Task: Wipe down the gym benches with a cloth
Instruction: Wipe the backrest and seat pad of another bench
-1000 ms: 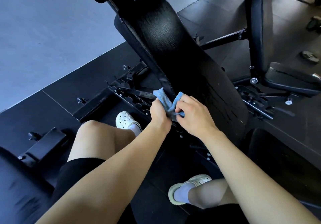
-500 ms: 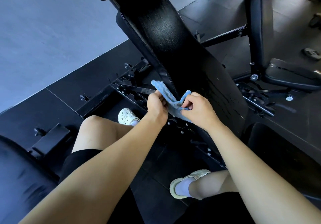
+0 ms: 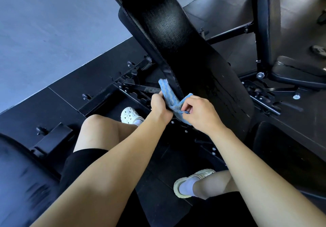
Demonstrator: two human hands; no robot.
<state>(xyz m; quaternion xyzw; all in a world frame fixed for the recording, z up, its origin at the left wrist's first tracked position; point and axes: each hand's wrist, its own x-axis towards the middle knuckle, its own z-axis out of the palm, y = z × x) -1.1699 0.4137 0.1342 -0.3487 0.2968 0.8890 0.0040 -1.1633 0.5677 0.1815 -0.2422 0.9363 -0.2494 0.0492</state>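
Left hand: our left hand [image 3: 159, 106] grips the cloth [image 3: 170, 98], fingers curled round it.
Right hand: our right hand [image 3: 199, 113] pinches the cloth's lower edge.
Cloth: against the bench pad [image 3: 190, 59], near its lower end.

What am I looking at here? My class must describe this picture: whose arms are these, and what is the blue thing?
The camera sits on a person's head, looking forward and down, so the bare arms are the wearer's own. Ahead is a black padded gym bench, its backrest tilted. The blue thing is a blue cloth, held by the pad's lower edge: the left hand grips it, the right hand pinches it. At the right stands another bench.
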